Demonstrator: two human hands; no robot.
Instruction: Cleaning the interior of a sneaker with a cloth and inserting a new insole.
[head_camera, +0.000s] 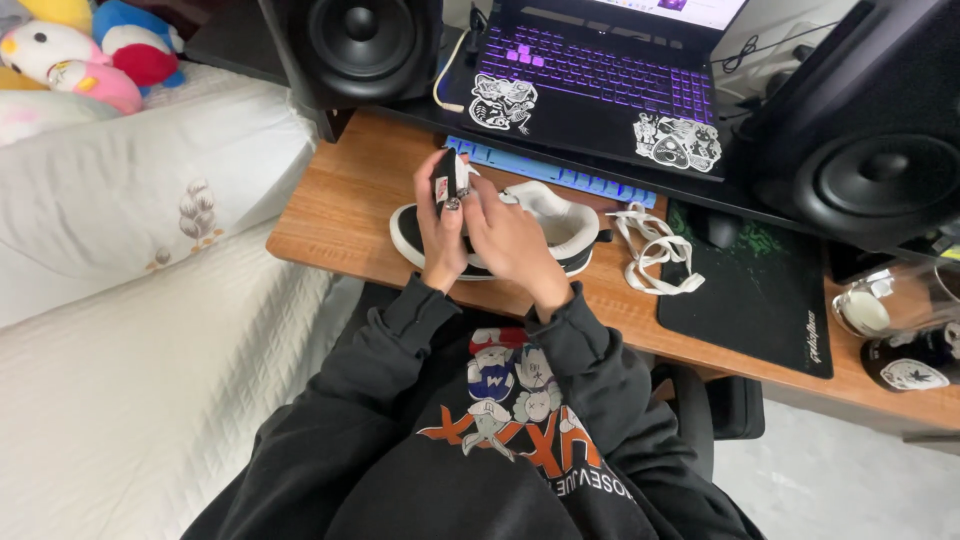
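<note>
With our left hand (441, 225) clamped on the tongue (447, 178) of the black shoe (548, 225) mid-desk (340, 200) and our right hand (508, 240) pinching beside it, we should probably steady it, the white laces (652, 250) lying at three o'clock.

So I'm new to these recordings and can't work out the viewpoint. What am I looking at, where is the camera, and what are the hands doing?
There is one picture, from a camera worn on the person's head, looking down over their black sweatshirt at a wooden desk. There is no machine, just two bare hands. The left hand pulls up the tongue of a black-and-white sneaker lying on the desk. The right hand rests on the shoe beside it. A loose white shoelace lies to the right, partly on a black mouse mat. Behind are a laptop with purple-lit keys and two black speakers.
</note>
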